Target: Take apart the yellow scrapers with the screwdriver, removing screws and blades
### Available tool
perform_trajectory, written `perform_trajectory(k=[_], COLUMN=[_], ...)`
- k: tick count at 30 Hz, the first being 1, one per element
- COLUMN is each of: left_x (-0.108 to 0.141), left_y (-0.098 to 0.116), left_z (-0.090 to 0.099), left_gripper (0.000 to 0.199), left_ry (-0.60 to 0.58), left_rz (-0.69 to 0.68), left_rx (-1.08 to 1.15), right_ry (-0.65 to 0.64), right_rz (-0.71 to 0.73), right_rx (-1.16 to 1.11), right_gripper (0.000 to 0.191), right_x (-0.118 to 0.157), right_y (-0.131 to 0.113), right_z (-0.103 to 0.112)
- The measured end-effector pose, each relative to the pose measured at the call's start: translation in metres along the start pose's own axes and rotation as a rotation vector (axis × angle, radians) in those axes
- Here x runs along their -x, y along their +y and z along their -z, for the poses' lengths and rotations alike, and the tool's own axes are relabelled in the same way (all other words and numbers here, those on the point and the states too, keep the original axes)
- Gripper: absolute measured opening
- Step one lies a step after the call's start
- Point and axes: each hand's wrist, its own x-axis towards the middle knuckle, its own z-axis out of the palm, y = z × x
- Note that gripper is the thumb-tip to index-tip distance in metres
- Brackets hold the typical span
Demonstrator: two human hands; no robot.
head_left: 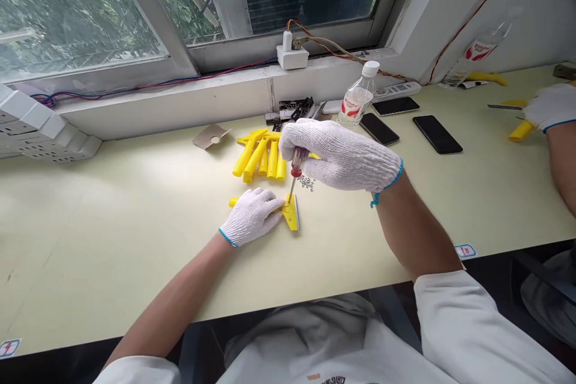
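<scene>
A yellow scraper [291, 220] with a metal blade along its head lies flat on the table. My left hand [252, 216], in a white knit glove, is closed around its handle. Above it, my gloved right hand [333, 153] grips a screwdriver [296, 171] with a clear and red handle. The screwdriver points steeply down, and its tip meets the scraper's head near the upper screw position. Just behind lie several yellow scraper handles [263, 156] in a pile, partly covered by my right hand. Small metal screws [306, 183] are scattered beside them.
Black packs of blades [294, 109] and a cardboard piece [211, 137] lie by the wall. A water bottle [357, 96], phones [436, 134] and a power strip [398, 91] stand right. A co-worker's gloved hand [551, 107] is at far right; grey-white boxes [45, 126] are left.
</scene>
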Motion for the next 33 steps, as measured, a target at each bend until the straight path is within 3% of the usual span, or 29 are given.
perform_trajectory(k=[4,6,9,12,21,27,31,33], left_x=[0.0,0.0,0.0,0.0,-0.001,-0.008,-0.024,-0.029], left_y=[0.0,0.0,0.0,-0.001,0.003,0.012,0.018,0.019], left_z=[0.0,0.0,0.0,0.0,0.004,0.012,0.011,0.01], left_gripper=[0.023,0.025,0.027,0.026,0.024,0.053,0.024,0.021], left_ry=[0.001,-0.004,-0.012,-0.014,-0.025,0.167,0.166,0.141], left_rz=[0.003,0.003,0.003,0.004,0.033,0.179,0.255,0.293], left_rx=[0.006,0.002,-0.007,-0.002,0.053,0.258,0.541,0.631], right_ry=[0.2,0.203,0.158,0.167,0.284,0.384,0.408,0.404], right_rz=[-0.071,-0.085,-0.006,0.004,0.006,-0.002,-0.01,-0.035], right_rx=[0.422,0.481,0.397,0.305,0.22,0.247,0.267,0.278], right_gripper=[0.014,0.015,0.009,0.015,0.016,0.013,0.01,0.009], right_x=[-0.003,-0.004,-0.004,-0.003,0.001,0.008,0.008,0.007], right_y=[0.007,0.011,0.019,0.022,0.018,0.017,0.016,0.016], right_z=[-0.01,-0.012,-0.009,-0.004,0.008,0.019,0.023,0.025])
